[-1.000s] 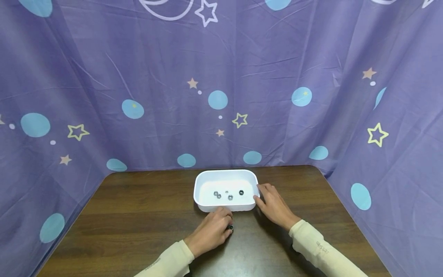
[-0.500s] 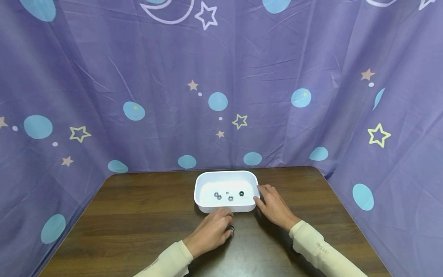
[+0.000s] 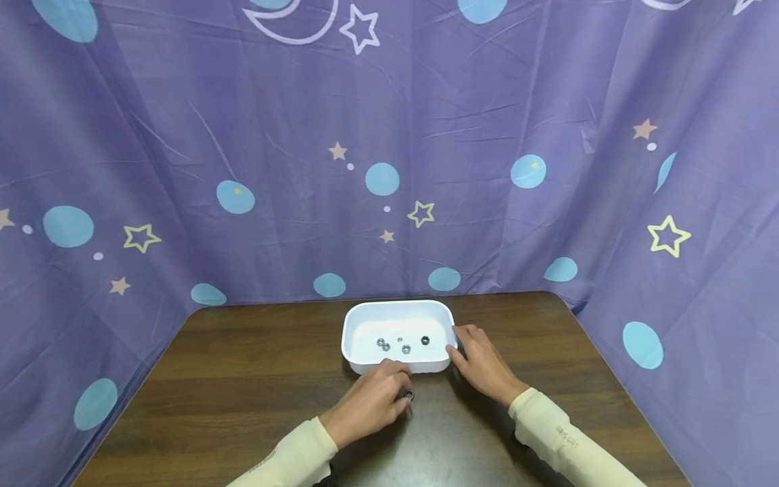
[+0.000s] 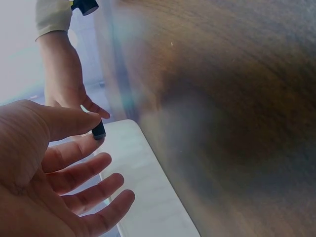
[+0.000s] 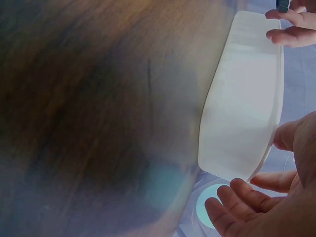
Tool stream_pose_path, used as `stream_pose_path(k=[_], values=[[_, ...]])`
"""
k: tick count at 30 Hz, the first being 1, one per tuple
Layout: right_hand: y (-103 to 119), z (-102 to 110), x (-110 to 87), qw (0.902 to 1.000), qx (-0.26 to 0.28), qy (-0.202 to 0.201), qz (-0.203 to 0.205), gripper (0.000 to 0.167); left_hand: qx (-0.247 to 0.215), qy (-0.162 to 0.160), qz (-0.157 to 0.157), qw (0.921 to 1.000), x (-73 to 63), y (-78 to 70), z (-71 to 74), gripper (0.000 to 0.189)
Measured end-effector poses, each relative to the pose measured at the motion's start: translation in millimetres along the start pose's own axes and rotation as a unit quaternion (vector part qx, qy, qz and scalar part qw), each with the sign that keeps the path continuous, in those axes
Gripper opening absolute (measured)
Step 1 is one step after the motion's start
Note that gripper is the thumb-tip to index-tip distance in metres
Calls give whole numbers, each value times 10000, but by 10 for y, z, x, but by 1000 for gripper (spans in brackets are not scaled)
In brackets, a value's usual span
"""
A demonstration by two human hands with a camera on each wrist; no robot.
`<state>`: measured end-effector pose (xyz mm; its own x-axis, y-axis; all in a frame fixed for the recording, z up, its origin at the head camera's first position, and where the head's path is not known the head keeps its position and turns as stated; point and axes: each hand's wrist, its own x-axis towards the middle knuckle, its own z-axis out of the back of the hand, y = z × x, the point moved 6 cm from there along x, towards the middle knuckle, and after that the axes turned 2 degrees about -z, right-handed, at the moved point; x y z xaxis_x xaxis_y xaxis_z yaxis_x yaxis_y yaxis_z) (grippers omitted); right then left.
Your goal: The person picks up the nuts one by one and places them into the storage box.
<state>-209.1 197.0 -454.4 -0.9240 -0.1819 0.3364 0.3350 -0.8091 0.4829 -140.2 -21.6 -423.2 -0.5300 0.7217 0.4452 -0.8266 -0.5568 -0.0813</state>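
In the head view, my left hand (image 3: 372, 399) is just in front of a white tray (image 3: 359, 369), pinching a small dark nut (image 3: 409, 394) between thumb and index finger. The left wrist view shows that nut (image 4: 98, 130) edge-on at the fingertips, the other fingers spread loosely below. My right hand (image 3: 485, 362) holds the tray's right end near the front corner. Its thumb is at the rim and its index finger at the end wall, as the right wrist view shows. Inside the tray lie a black nut (image 3: 425, 341) and several silver nuts (image 3: 406, 350).
The tray stands near the far edge of a dark wooden table (image 3: 243, 379). A purple curtain (image 3: 292, 223) with stars and dots hangs behind the table and along both sides.
My left hand has risen slightly with the nut, whose ring face now tilts more toward the head camera. The right hand and the tray have stayed in place.
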Motion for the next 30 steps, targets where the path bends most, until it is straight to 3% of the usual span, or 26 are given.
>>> stream_pose_path(k=[6,9,10,21,30], values=[[14,6,1,10000,29,41,-26,51,-90,-395,-265,9988,-33,75,-10,12],[20,6,5,10000,7,48,-18,51,-61,-359,-197,9991,-20,77,20,12],[21,6,7,10000,3,47,-11,51,-17,-258,-111,9996,16,16,111,14],[15,-3,-1,10000,16,52,-19,50,-43,96,191,9998,82,31,155,13],[5,-1,-15,9999,71,97,-71,50,-43,-38,223,9997,134,105,186,14]])
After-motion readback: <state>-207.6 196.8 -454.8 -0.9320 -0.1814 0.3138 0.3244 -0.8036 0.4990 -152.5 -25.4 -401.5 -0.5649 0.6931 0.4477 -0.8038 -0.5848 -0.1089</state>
